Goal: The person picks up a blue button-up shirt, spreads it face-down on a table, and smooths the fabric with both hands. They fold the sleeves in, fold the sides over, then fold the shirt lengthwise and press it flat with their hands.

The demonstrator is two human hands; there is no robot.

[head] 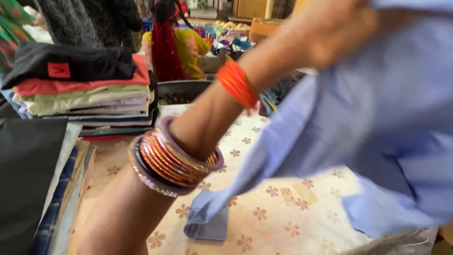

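Pale blue cloth, a shirt-like garment (377,123), fills the right half of the view. We see it raised above a work surface covered with a cream sheet printed with small flowers (283,212). One narrow corner of the garment hangs down and touches the sheet near the lower centre.

Our left hand (335,28) is at the top of the view, blurred, with its fingers closed on the upper edge of the garment. The left forearm runs diagonally from the lower left to that hand. It carries a thick stack of red, gold and lilac bangles (174,158) at mid-forearm and a band of orange bangles (237,83) close to the wrist.

Our right hand does not show in the view, so we cannot report its grip.

A pile of folded garments (85,94) stands at the left rear of the surface, with a black piece on top, then red, pale green and white layers. Flat dark fabric sheets (28,174) lie along the left edge, just beside the pile. A dark basket (181,90) sits behind the forearm. Another person in yellow and red clothing (177,47) sits well beyond the surface, back turned to us.
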